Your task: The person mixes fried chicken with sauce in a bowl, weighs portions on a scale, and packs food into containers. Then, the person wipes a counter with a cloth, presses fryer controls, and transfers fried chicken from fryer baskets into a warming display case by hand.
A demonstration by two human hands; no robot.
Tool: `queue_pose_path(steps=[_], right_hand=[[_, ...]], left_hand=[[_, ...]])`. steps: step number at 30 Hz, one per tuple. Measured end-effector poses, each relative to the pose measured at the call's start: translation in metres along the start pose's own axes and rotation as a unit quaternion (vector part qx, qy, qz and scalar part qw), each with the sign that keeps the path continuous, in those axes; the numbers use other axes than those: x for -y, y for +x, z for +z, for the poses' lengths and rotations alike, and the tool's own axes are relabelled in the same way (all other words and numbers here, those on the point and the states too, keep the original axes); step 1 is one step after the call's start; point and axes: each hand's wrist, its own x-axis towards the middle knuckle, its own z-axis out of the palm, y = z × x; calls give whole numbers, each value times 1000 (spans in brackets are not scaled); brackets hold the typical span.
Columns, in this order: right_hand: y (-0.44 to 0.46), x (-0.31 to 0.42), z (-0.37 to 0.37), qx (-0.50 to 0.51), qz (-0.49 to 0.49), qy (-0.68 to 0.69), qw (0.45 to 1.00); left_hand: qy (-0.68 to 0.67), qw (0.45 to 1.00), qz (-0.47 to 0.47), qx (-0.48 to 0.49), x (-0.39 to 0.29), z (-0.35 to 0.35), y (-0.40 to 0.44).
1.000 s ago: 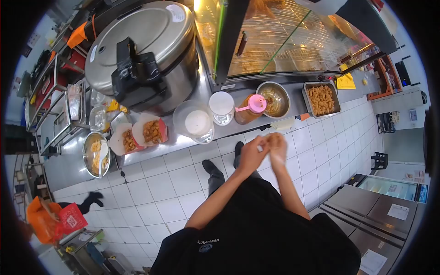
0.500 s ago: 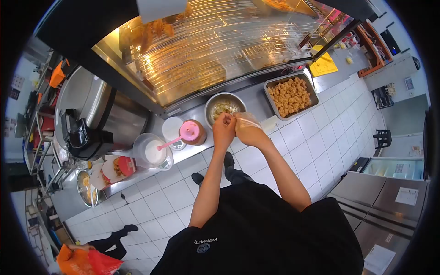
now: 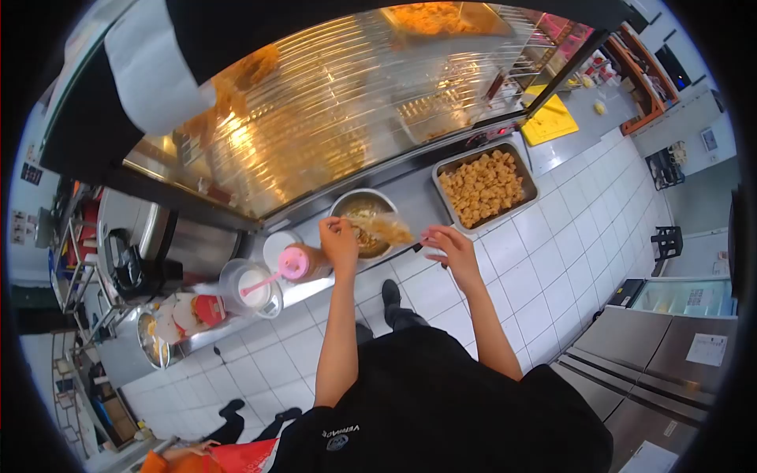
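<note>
A crumpled clear plastic glove (image 3: 386,227) stretches out from my left hand (image 3: 339,244), whose fingers are closed on one end of it. It hangs over a round steel bowl (image 3: 337,208) that holds some chopped, greenish-brown food. My right hand (image 3: 455,256) is bare, just right of the glove's far end, its fingers apart. Whether a fingertip still touches the plastic is hard to make out. A sauce bottle with a pink lid (image 3: 293,262) stands left of my left hand.
A steel tray of fried chicken pieces (image 3: 482,189) sits right of the bowl. Behind is a lit glass warming cabinet (image 3: 315,134). Left are a clear tub (image 3: 231,276), red food boxes (image 3: 210,309) and a large cooker (image 3: 201,248). Another person's red-and-orange clothing (image 3: 244,456) shows at lower left.
The clear plastic glove has come off my right hand and now hangs from my left. My hands have moved apart, left hand leftward, right hand rightward. The view has shifted.
</note>
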Motion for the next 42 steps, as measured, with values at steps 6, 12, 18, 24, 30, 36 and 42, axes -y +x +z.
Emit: queue_pose_path(steps=[6,12,18,24,30,36,42], right_hand=[[58,-63,-79,-251,84,198,944],[103,-90,-105,-298,-109,219,923],[31,-44,-194,-292,-74,165,939],[-30,122,-258,-248,-151,-2,957],[1,256,-267,-128,-192,-4,973],[99,319,-324,-53,-149,-26,987],[134,347,-282,-9,-256,223,941]], left_hand=[[133,985,106,20,-36,15,-19],[166,970,172,34,-54,25,-24],[152,977,103,111,-54,25,-28],[304,904,163,253,-53,16,-29],[361,892,143,231,-80,17,-43],[367,889,126,242,-64,6,-43],[324,900,167,237,-48,2,-55]])
